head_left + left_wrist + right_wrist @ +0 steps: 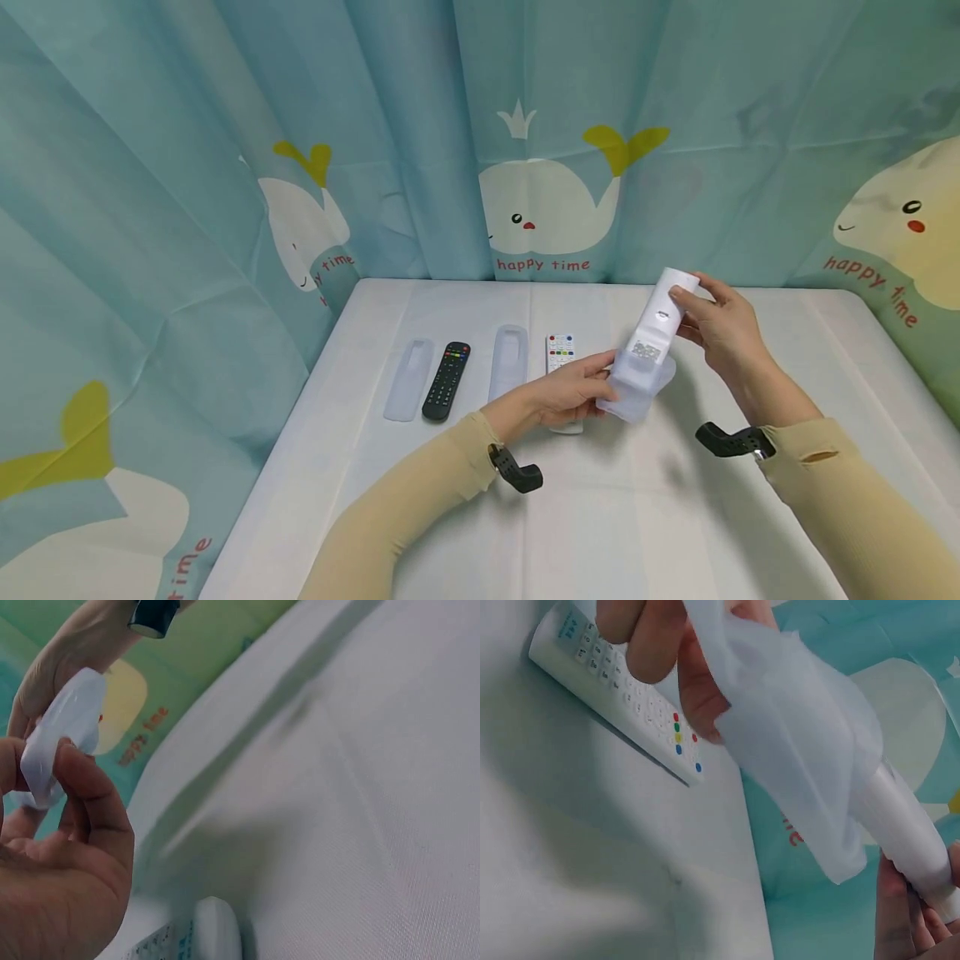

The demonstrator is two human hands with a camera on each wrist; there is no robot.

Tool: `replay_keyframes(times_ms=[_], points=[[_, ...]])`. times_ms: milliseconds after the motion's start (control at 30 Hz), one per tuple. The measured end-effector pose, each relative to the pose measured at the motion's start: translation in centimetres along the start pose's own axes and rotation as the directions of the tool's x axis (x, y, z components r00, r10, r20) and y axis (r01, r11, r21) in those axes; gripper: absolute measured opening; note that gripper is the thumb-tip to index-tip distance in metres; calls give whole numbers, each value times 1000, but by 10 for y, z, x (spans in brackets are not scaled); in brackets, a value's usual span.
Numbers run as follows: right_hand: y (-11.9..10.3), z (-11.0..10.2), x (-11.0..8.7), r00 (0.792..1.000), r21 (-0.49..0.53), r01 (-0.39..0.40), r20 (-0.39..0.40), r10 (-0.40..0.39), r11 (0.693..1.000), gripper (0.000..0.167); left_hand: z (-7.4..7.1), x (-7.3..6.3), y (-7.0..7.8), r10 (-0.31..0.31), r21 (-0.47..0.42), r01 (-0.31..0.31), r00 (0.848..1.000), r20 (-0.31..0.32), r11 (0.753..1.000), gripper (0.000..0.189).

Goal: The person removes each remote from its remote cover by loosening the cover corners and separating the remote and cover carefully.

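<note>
My right hand (726, 332) grips the upper end of a white remote control (663, 313), its back with a printed label turned up. The remote's lower end sits inside a translucent silicone sleeve (634, 398), held tilted above the table. My left hand (567, 392) pinches the side of this sleeve between thumb and fingers. Seen from the right wrist, the soft sleeve (802, 727) hangs wide and loose around the white remote (904, 825). Another white remote control (561, 345) lies beneath my left hand, which partly hides it.
A black remote control (447, 381) lies on the white-covered table (360, 508) between two translucent sleeves, one on the left (408, 379) and one on the right (510, 360). A blue-green curtain (420, 167) with whale prints hangs behind the table and along its sides.
</note>
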State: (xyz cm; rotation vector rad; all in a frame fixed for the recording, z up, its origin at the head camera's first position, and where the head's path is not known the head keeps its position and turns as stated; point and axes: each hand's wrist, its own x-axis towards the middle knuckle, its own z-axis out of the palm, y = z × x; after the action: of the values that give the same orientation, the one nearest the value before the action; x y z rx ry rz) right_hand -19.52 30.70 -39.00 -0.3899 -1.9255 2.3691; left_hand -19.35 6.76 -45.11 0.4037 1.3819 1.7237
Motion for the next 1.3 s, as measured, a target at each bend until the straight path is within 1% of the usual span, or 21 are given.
replay_keyframes(times_ms=[133,233,333,467,567,667,700,767,900,1033,1167,1300], points=[[1,2,0,1000,-2,-4,-5,4,1000,64,2,5,0,16,94,-10,997,-71,996,69],[2,3,-1,1000,-26,3,11,-2,1000,68,4,8,0,19,122,-2,990,-138,992,61],[1,3,-1,998,-33,5,62,-3,999,69,5,8,1,14,159,17,981,-194,987,56],[-1,3,-1,989,-21,5,147,-2,1000,72,5,7,1,18,248,43,971,-237,968,51],[-1,3,-1,985,-19,21,172,-17,1000,75,5,7,1,19,269,59,961,-276,961,41],[-1,2,0,985,-27,33,167,-28,999,77,5,8,1,20,268,68,950,-310,961,32],[-1,2,0,986,-24,34,166,-29,999,77,5,8,1,19,258,65,951,-308,964,31],[0,1,0,985,-20,31,168,-27,999,75,4,8,1,13,232,55,959,-283,971,31],[2,0,1,982,-7,26,187,-25,1000,71,1,8,0,-9,181,47,978,-207,982,38],[2,2,1,981,-18,33,191,-29,999,71,-2,6,-1,-14,182,42,988,-151,983,52],[2,4,1,984,-43,30,177,-22,999,78,-4,6,-1,1,191,13,997,-73,982,64],[1,4,0,985,-48,19,172,-10,999,83,-7,5,0,11,202,-13,1000,10,979,71]])
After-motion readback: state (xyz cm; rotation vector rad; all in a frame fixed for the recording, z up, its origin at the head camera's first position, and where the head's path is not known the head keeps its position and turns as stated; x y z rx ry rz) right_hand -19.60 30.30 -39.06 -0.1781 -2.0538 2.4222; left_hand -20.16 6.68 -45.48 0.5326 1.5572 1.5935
